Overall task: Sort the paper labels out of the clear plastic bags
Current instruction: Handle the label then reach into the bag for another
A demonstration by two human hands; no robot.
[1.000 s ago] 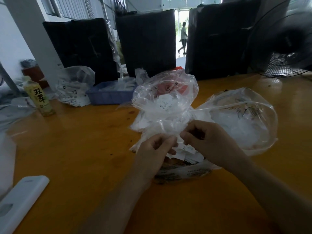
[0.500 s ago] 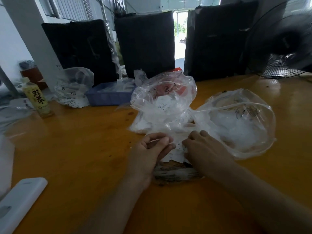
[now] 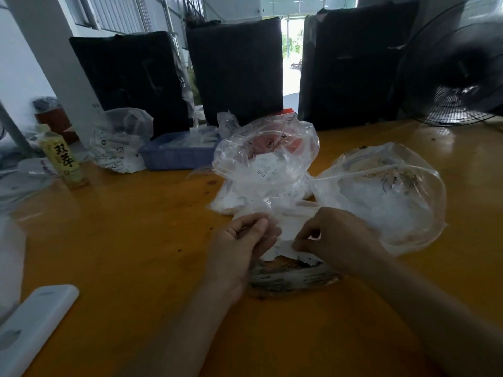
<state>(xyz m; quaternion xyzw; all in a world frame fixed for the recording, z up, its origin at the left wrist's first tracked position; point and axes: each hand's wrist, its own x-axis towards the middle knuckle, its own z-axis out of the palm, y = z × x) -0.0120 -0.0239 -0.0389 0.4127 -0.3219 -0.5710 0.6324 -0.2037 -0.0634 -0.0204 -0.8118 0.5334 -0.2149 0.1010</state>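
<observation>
A crumpled pile of clear plastic bags (image 3: 268, 170) with white paper labels inside rises in the middle of the orange table. Low in front of it, my left hand (image 3: 245, 240) pinches a thin clear bag at its left edge. My right hand (image 3: 334, 238) pinches the right edge of the same small bag, where white paper labels (image 3: 285, 240) show between my hands. Beneath them lies a flat printed bag (image 3: 288, 278). To the right stands a large clear bag (image 3: 386, 197), puffed open and holding crumpled plastic.
A blue tray (image 3: 174, 156) of bags, another filled bag (image 3: 119, 142) and a yellow drink bottle (image 3: 64, 159) stand at the back left. A white flat device (image 3: 32, 325) lies at the near left. Black wrapped blocks (image 3: 234, 69) and a fan (image 3: 457, 72) line the far edge.
Both hands have dropped from the raised bag pile down to the table surface, and now hold the small bag with labels low in front of the pile.
</observation>
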